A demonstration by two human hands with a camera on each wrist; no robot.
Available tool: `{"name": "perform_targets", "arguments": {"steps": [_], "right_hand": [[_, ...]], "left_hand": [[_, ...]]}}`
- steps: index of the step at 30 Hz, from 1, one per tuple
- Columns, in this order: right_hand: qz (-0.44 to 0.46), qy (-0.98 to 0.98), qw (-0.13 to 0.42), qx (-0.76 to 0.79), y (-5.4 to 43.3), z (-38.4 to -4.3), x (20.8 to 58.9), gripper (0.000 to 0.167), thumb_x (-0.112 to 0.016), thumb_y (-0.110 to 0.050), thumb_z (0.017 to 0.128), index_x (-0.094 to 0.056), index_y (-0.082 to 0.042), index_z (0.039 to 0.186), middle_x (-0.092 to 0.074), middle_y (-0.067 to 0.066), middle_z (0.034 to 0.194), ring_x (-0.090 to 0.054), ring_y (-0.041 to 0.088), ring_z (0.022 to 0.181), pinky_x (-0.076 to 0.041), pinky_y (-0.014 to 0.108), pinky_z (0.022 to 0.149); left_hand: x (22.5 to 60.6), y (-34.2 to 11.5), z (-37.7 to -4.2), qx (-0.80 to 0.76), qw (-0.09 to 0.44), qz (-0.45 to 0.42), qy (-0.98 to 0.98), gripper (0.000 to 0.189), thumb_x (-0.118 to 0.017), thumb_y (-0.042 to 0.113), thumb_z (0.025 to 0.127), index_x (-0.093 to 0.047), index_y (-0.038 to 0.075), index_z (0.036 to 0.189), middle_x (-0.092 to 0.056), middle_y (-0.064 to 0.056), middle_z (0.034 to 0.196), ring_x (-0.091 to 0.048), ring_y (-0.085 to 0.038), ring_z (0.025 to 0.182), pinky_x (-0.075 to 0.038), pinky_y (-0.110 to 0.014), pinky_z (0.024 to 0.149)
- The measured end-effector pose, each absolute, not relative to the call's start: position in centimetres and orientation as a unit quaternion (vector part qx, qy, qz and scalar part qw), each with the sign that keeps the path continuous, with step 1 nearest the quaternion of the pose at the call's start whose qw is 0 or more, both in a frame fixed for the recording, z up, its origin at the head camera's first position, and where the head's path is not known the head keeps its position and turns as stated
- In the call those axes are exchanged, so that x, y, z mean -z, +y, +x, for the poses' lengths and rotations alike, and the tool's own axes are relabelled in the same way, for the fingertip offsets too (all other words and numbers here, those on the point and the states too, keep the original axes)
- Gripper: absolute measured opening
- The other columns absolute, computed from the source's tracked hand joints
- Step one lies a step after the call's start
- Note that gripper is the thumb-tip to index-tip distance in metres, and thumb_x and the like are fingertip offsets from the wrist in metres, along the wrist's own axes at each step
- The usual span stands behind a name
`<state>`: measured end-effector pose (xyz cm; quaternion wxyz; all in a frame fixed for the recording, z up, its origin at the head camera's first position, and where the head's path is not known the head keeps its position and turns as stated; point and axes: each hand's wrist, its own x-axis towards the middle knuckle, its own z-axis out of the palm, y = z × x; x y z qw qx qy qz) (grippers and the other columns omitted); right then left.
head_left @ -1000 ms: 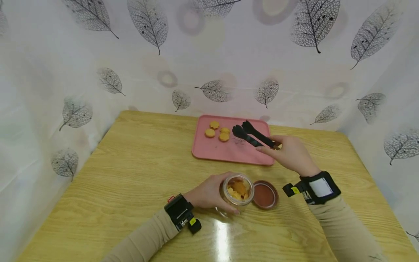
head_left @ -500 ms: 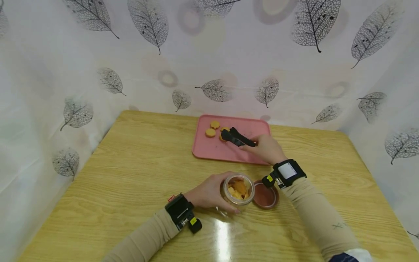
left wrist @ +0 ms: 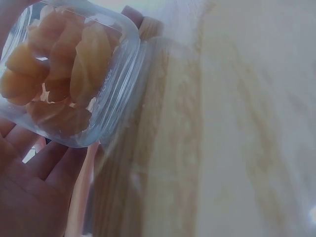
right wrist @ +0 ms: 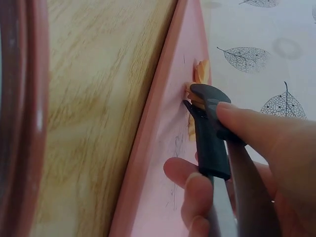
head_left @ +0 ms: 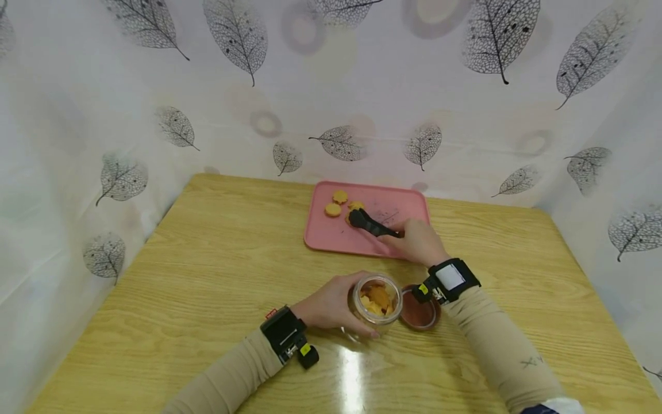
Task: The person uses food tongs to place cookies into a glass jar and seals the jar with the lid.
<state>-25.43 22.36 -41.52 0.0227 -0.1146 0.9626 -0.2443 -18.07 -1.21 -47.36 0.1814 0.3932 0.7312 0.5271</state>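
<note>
My left hand [head_left: 333, 305] grips a clear jar [head_left: 373, 322] from its left side; several orange-yellow cookies [left wrist: 61, 64] show through its wall. In my right hand [head_left: 420, 241] is a pair of tongs [right wrist: 213, 143] with black tips and metal arms, held between thumb and fingers. The tips are over the pink tray [head_left: 331, 244], at the nearest cookie [head_left: 350, 218], which they partly hide. In the right wrist view the tips stand on either side of a cookie. More cookies lie to the left and behind, one round [head_left: 333, 210] and one with a wavy edge [head_left: 339, 197].
A reddish-brown lid [head_left: 420, 313] lies inner side up on the wooden table [head_left: 233, 241], right of the jar and partly under the right wrist camera. A leaf-patterned cloth [head_left: 331, 92] hangs behind the table and tray.
My right hand has moved left, bringing the tongs from the tray's right part to the nearest cookie. The tong tips have come together. My left hand and the jar stay still.
</note>
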Motion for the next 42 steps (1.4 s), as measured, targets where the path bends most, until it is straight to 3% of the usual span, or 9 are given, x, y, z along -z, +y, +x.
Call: {"name": "perform_targets", "arguments": {"steps": [7,12,14,19,25,28,31,42], "right_hand": [[-0.131,0.963,0.007,0.235,22.8,-24.7,41.5,0.03,-0.074,-0.035,0.095,-0.079,-0.014,0.115,-0.06,-0.002,0.068,-0.045,0.017,0.057,-0.033,0.032,0.05],[-0.146,0.962,-0.017,0.231,23.6,-22.9,39.5,0.025,-0.072,-0.037,0.096,-0.079,-0.013,0.097,-0.066,-0.001,0.076,-0.052,0.017,0.063,-0.038,0.032,0.051],[-0.153,0.961,-0.028,0.231,24.0,-21.8,38.3,0.025,-0.071,-0.039,0.097,-0.078,-0.015,0.097,-0.067,0.0,0.078,-0.053,0.017,0.061,-0.037,0.032,0.051],[-0.156,0.961,-0.038,0.227,25.6,-18.4,34.8,0.044,-0.068,-0.045,0.098,-0.075,-0.01,0.123,-0.063,-0.001,0.07,-0.046,0.014,0.048,-0.032,0.029,0.044],[-0.18,0.963,-0.038,0.197,27.9,-14.2,31.5,0.044,-0.074,-0.041,0.095,-0.074,-0.009,0.126,-0.054,-0.009,0.065,-0.037,0.007,0.044,-0.029,0.026,0.043],[-0.195,0.963,-0.027,0.184,28.9,-12.5,30.7,0.042,-0.076,-0.039,0.093,-0.074,-0.014,0.126,-0.036,-0.016,0.054,-0.028,0.003,0.044,-0.027,0.023,0.044],[-0.199,0.963,-0.003,0.184,29.7,-11.3,30.3,0.04,-0.077,-0.039,0.091,-0.075,-0.017,0.125,-0.028,-0.02,0.053,-0.024,0.001,0.044,-0.026,0.021,0.043],[-0.215,0.956,0.075,0.184,30.4,-9.9,30.5,0.037,-0.075,-0.046,0.091,-0.076,-0.022,0.12,-0.042,-0.02,0.056,-0.034,0.0,0.045,-0.032,0.02,0.043]], "left_hand": [[47.3,-1.3,-17.9,-0.533,0.187,0.387,0.729,0.09,-0.098,0.03,0.068,-0.051,0.025,0.145,-0.059,0.012,0.134,-0.054,-0.006,0.122,-0.044,-0.031,0.106],[47.2,-1.3,-17.9,-0.535,0.194,0.384,0.727,0.089,-0.098,0.029,0.069,-0.052,0.02,0.145,-0.059,0.012,0.132,-0.055,-0.007,0.121,-0.045,-0.031,0.105],[47.2,-1.3,-17.9,-0.536,0.196,0.384,0.726,0.089,-0.097,0.029,0.069,-0.052,0.019,0.145,-0.059,0.012,0.132,-0.055,-0.007,0.121,-0.045,-0.031,0.105],[47.2,-1.2,-18.0,-0.532,0.197,0.382,0.729,0.089,-0.097,0.031,0.069,-0.051,0.025,0.145,-0.058,0.014,0.133,-0.054,-0.007,0.121,-0.045,-0.031,0.105],[47.3,-1.2,-18.0,-0.529,0.194,0.383,0.732,0.09,-0.097,0.032,0.069,-0.05,0.026,0.145,-0.058,0.014,0.133,-0.054,-0.007,0.122,-0.045,-0.03,0.106],[47.4,-1.2,-18.0,-0.529,0.193,0.384,0.732,0.089,-0.097,0.032,0.069,-0.05,0.027,0.145,-0.058,0.014,0.132,-0.055,-0.007,0.121,-0.045,-0.03,0.105],[47.5,-1.3,-18.0,-0.526,0.189,0.386,0.734,0.089,-0.098,0.033,0.068,-0.051,0.026,0.144,-0.058,0.015,0.132,-0.055,-0.006,0.121,-0.045,-0.03,0.105],[47.3,-1.3,-17.9,-0.529,0.198,0.385,0.73,0.093,-0.097,0.031,0.071,-0.046,0.03,0.149,-0.056,0.013,0.136,-0.054,-0.007,0.123,-0.045,-0.029,0.105]]}}
